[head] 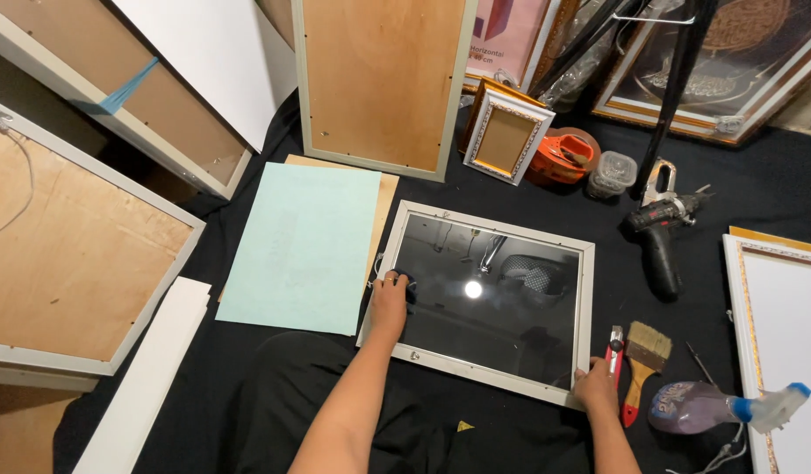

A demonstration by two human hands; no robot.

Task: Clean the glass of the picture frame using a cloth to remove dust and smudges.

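Left hand (390, 303) covers most of a dark blue cloth (408, 285); only a corner shows, kind unclear. Right hand (594, 386) hides the near right corner of the glass frame (397, 263); its fingertips can't be seen. Glass glare hides anything beneath. Spray bottle (713, 408) blurred, label unreadable. White frame (757, 351) cut off by right edge. Backing boards (72, 254) cut off at left and top. Small clear box (612, 173) contents too small to tell. Both forearms run out the bottom edge.
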